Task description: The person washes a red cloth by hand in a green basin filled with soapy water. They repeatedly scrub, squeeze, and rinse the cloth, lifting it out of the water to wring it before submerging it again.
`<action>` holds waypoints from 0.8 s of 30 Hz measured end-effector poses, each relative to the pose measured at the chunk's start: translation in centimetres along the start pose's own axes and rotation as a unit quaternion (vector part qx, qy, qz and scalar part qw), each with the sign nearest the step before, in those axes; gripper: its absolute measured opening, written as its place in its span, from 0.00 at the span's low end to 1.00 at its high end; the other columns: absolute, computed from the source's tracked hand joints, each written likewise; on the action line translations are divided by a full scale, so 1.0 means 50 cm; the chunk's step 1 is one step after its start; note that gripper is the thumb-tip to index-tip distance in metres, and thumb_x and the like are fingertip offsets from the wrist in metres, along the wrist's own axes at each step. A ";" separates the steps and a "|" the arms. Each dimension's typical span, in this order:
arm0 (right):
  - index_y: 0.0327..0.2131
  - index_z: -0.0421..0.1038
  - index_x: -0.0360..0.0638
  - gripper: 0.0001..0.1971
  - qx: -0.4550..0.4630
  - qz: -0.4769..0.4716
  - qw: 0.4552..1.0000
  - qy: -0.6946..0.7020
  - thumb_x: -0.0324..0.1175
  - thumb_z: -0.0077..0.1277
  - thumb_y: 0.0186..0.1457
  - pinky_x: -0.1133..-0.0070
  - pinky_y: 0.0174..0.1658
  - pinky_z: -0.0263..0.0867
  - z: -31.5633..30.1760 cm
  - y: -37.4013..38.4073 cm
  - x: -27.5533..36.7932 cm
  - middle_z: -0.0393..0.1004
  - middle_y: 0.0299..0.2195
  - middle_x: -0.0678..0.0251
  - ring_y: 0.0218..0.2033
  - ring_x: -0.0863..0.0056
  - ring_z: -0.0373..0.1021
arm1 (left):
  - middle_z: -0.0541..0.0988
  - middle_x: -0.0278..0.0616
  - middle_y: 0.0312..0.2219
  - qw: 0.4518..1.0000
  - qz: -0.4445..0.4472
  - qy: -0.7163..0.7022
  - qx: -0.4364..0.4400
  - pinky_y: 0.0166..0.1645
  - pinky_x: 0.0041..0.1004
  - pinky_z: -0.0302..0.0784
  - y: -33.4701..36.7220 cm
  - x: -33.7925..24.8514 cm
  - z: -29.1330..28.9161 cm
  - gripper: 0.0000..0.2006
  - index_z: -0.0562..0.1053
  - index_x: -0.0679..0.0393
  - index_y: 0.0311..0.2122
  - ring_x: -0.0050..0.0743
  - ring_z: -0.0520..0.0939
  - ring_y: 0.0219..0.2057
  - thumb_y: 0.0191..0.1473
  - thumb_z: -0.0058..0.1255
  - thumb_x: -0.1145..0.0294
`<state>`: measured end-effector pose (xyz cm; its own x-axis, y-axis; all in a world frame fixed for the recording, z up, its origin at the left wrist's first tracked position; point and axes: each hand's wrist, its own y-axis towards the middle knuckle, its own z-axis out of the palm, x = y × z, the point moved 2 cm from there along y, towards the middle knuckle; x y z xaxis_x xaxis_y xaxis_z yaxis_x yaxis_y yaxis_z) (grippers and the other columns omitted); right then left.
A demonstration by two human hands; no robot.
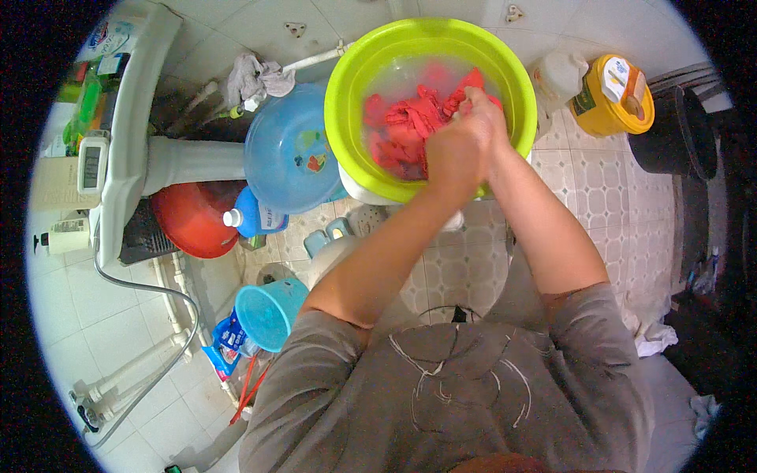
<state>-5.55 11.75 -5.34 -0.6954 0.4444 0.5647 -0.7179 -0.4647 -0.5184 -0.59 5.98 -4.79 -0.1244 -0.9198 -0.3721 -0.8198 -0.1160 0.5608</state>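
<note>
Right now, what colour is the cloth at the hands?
The cloth is pinkish red, best seen in the head view.

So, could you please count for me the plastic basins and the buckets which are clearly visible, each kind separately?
Basins: 3 (lime-green round plastic basin, translucent blue round plastic basin, red round plastic basin)
Buckets: 3 (turquoise round plastic bucket, yellow lidded plastic bucket, black round bucket)
Total: 6

Cloth (412,118) lies in the washbasin (345,94), gripped by both hands (476,130); left of the grip, a second basin (274,142), then a sink (130,114); right, a jug (561,76), tub (603,114) and bucket (661,142).
</note>
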 end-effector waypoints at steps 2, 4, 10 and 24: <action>0.18 0.62 0.47 0.09 0.060 -0.002 0.997 0.050 0.37 0.40 0.48 0.75 0.22 0.59 0.001 0.006 -0.044 0.64 0.16 0.68 0.16 0.75 0.61 | 0.73 0.48 0.18 0.982 -0.164 -0.092 0.001 0.25 0.38 0.67 0.019 0.026 -0.018 0.12 0.70 0.65 0.23 0.51 0.73 0.19 0.48 0.41 0.66; 0.27 0.66 0.44 0.10 0.179 0.053 0.982 -0.035 0.40 0.43 0.48 0.78 0.28 0.63 0.027 -0.028 -0.048 0.69 0.23 0.67 0.21 0.76 0.65 | 0.74 0.45 0.21 0.927 -0.332 -0.148 0.089 0.28 0.38 0.66 0.039 0.120 -0.029 0.16 0.70 0.67 0.25 0.46 0.74 0.23 0.51 0.39 0.63; 0.32 0.64 0.38 0.09 0.106 -0.079 0.991 -0.012 0.33 0.42 0.48 0.77 0.42 0.61 0.020 0.006 0.096 0.69 0.28 0.64 0.33 0.73 0.67 | 0.72 0.46 0.32 0.587 -0.396 -0.696 -0.115 0.42 0.34 0.68 0.042 0.155 -0.019 0.18 0.67 0.63 0.35 0.38 0.74 0.36 0.53 0.37 0.56; 0.31 0.68 0.36 0.10 0.097 -0.180 0.963 -0.175 0.34 0.46 0.49 0.80 0.35 0.64 0.031 -0.001 0.107 0.72 0.27 0.66 0.27 0.77 0.68 | 0.70 0.47 0.39 0.572 -0.304 -0.762 -0.011 0.44 0.30 0.68 0.069 0.118 -0.035 0.16 0.64 0.69 0.42 0.34 0.74 0.38 0.52 0.39 0.67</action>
<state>-9.19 12.94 -1.29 -0.3252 0.3333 0.8850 -0.8675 -0.4777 -0.1388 -3.17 -0.53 -3.75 -0.1764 0.6850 -0.7068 -0.9654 -0.2606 -0.0115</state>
